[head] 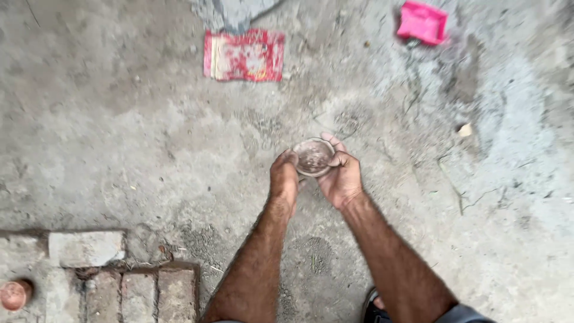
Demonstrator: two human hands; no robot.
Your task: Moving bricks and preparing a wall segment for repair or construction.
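A small round metal bowl (313, 157), dull and dusty inside, is held above the concrete ground in the middle of the head view. My right hand (341, 177) grips it from the right, with fingers curled over its rim. My left hand (283, 178) touches the bowl's left edge, its fingers bent down onto the rim. Both forearms reach up from the bottom of the view.
A red printed packet (244, 55) lies flat on the rough grey ground (119, 131) at the top. A pink cloth or wrapper (423, 23) sits at the top right. Bricks (139, 294) line the bottom left, with a small clay cup (14, 294) beside them. A sandal (373, 306) shows at the bottom.
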